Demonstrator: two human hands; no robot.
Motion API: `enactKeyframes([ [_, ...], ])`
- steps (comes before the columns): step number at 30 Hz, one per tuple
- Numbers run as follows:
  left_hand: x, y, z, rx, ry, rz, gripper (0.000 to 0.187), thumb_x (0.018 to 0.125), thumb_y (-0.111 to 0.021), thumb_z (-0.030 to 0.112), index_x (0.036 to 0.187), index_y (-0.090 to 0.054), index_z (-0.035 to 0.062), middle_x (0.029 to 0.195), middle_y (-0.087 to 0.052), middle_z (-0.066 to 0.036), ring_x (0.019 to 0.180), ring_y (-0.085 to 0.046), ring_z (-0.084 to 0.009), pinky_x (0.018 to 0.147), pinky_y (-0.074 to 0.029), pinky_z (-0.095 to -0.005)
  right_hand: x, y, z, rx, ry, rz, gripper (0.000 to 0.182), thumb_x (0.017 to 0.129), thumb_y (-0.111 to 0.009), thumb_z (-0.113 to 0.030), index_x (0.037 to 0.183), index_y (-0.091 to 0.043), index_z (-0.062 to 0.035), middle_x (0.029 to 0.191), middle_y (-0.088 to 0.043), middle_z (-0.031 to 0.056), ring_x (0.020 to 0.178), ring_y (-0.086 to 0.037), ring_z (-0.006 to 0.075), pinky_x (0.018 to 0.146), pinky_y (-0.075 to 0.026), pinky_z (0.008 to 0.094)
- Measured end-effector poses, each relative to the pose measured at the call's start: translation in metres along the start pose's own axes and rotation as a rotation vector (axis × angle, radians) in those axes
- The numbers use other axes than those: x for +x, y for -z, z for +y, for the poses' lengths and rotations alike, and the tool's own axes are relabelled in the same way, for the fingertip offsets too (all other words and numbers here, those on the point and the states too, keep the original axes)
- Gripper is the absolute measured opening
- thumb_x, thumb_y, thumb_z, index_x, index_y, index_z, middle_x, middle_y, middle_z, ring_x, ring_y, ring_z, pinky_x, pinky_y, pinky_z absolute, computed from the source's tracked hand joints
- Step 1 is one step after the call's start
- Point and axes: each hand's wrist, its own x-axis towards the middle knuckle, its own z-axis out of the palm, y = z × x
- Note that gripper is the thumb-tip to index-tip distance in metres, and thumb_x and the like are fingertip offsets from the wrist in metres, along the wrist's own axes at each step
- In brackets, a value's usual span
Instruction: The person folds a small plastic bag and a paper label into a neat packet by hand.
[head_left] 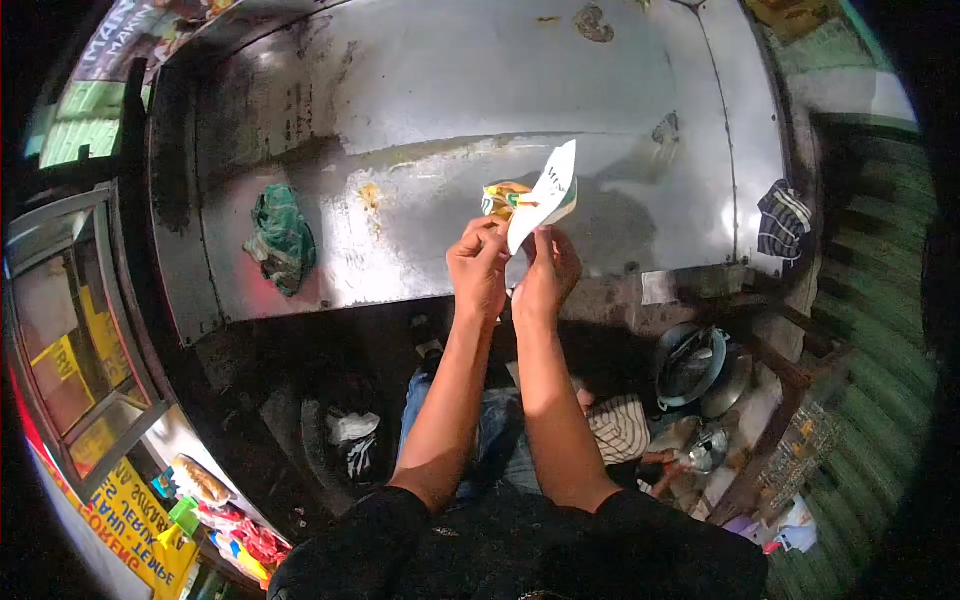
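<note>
Close together above the front part of the metal counter (400, 260), my two hands hold a small printed packet. Its white panel (548, 195) with dark lettering stands up above my right hand (545, 268), whose fingers are closed on the lower edge. On the other side, a crumpled yellow and green part (505, 198) shows over my left hand (480, 268), its fingers pinched at the bottom. The packet's contents are hidden.
A green cloth (280, 240) lies on the counter's left side, a striped dark cloth (784, 220) at its right edge. Lower right are a round basin (690, 365) and a shiny metal bowl (708, 450), with a person's hand (660, 465) beside it. A glass-paned cabinet (85, 330) stands left.
</note>
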Motion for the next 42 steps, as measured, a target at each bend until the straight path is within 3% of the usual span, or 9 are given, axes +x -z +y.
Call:
enactKeyframes([
  [5,0.005,0.022,-0.001,0.046,0.085,-0.145,0.019,0.087,-0.057,-0.003,0.069,-0.061,-0.0053,0.099,-0.059,-0.011,0.079,-0.060,-0.0166,0.073,-0.049,-0.0292,0.009,0.008,0.010,0.163,-0.106,0.069,0.006,0.087,-0.062,-0.005,0.085,-0.061,0.0001,0.082,-0.062,0.0051,0.071,-0.059,0.0111,0.067,-0.048,0.0257],
  [11,0.004,0.016,0.024,0.484,0.001,-0.385,0.009,0.082,-0.064,-0.001,0.083,-0.072,-0.0049,0.089,-0.070,-0.014,0.082,-0.063,-0.0178,0.077,-0.047,-0.0295,0.010,0.005,0.001,0.091,-0.104,-0.082,0.008,0.087,-0.058,-0.006,0.081,-0.058,-0.0018,0.079,-0.056,0.0001,0.071,-0.054,0.0080,0.065,-0.044,0.0239],
  [19,0.018,0.025,0.018,0.694,-0.052,-0.441,0.013,0.086,-0.067,0.009,0.082,-0.072,-0.0025,0.080,-0.069,-0.007,0.076,-0.061,-0.0126,0.074,-0.048,-0.0282,0.015,0.033,0.008,-0.537,0.181,-0.318,0.017,0.094,-0.053,-0.017,0.090,-0.058,-0.0006,0.086,-0.057,0.0079,0.073,-0.057,0.0144,0.067,-0.044,0.0276],
  [21,0.016,0.022,0.021,0.701,-0.068,-0.435,0.018,0.087,-0.069,0.015,0.083,-0.072,-0.0019,0.078,-0.069,-0.005,0.074,-0.060,-0.0114,0.072,-0.048,-0.0275,0.014,0.034,0.008,-0.456,0.130,-0.353,0.014,0.093,-0.053,-0.010,0.100,-0.059,-0.0007,0.093,-0.061,0.0106,0.077,-0.061,0.0209,0.070,-0.047,0.0298],
  [23,0.015,0.017,0.028,0.752,-0.027,-0.390,0.010,0.086,-0.063,0.003,0.086,-0.071,-0.0041,0.082,-0.068,-0.006,0.077,-0.059,-0.0113,0.071,-0.046,-0.0261,0.017,0.040,0.029,-0.598,0.520,-0.314,0.015,0.091,-0.054,-0.008,0.102,-0.059,-0.0003,0.095,-0.062,0.0110,0.079,-0.062,0.0219,0.069,-0.049,0.0314],
  [25,0.014,0.010,0.036,0.816,-0.015,-0.413,0.011,0.084,-0.066,0.004,0.092,-0.071,-0.0024,0.084,-0.069,-0.004,0.080,-0.059,-0.0090,0.070,-0.046,-0.0243,0.004,0.026,-0.017,-0.835,0.555,-0.354,0.011,0.087,-0.054,-0.003,0.097,-0.059,0.0014,0.087,-0.062,0.0138,0.077,-0.062,0.0269,0.067,-0.050,0.0340],
  [33,0.025,-0.002,0.038,1.238,-0.678,-0.711,0.014,0.072,-0.072,0.006,0.086,-0.071,0.0018,0.079,-0.068,-0.014,0.075,-0.066,-0.0265,0.080,-0.046,-0.0356,-0.006,0.008,-0.044,-0.950,0.607,-0.211,0.010,0.086,-0.060,-0.009,0.092,-0.061,-0.0018,0.084,-0.062,0.0142,0.076,-0.063,0.0326,0.066,-0.050,0.0402],
  [41,0.025,0.021,-0.008,1.143,-0.691,-0.337,0.009,0.075,-0.067,0.007,0.075,-0.066,-0.0015,0.074,-0.066,-0.013,0.077,-0.067,-0.0286,0.068,-0.050,-0.0351,-0.011,-0.010,-0.049,-1.108,0.541,-0.180,0.012,0.082,-0.063,-0.011,0.091,-0.066,-0.0034,0.086,-0.063,0.0146,0.078,-0.064,0.0332,0.069,-0.051,0.0405],
  [42,0.024,0.018,-0.013,1.078,-0.713,-0.307,0.012,0.078,-0.064,0.008,0.072,-0.064,-0.0024,0.071,-0.063,-0.011,0.073,-0.066,-0.0255,0.066,-0.049,-0.0343,-0.008,-0.009,-0.046,-1.105,0.688,-0.154,0.012,0.081,-0.064,-0.010,0.091,-0.066,-0.0028,0.084,-0.063,0.0140,0.077,-0.064,0.0320,0.067,-0.051,0.0399],
])
